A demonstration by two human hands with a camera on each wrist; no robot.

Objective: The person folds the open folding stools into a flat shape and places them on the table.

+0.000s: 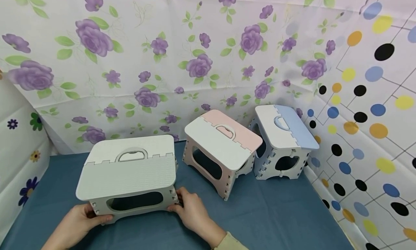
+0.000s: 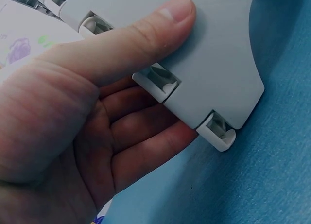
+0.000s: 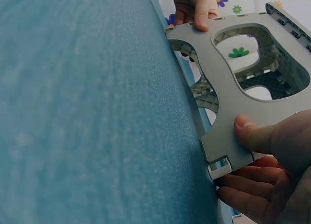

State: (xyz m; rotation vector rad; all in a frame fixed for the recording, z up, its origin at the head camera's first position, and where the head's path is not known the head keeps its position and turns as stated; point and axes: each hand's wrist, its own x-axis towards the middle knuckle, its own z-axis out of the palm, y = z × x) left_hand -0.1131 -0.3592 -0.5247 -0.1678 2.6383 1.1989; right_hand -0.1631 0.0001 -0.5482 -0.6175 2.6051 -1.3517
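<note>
An unfolded grey-white folding step stool (image 1: 130, 177) stands upright at the left of the blue surface, its carry handle lying flat in the top. My left hand (image 1: 76, 221) grips its near left leg, thumb (image 2: 160, 27) flat on the front panel and fingers curled behind the hinged corner. At the near right leg, my right hand (image 1: 193, 212) holds the stool the same way, its thumb (image 3: 252, 134) pressing the panel low down. Oval cutouts show in the front panel, and the underside lattice appears through them in the right wrist view.
A pink and white folding stool (image 1: 224, 141) stands unfolded to the right, angled. Beside it, near the right corner, is a blue and white one (image 1: 282, 134). Flowered cloth (image 1: 201, 33) hangs behind, and dotted cloth (image 1: 373, 134) borders the right side of the blue surface (image 1: 260, 214).
</note>
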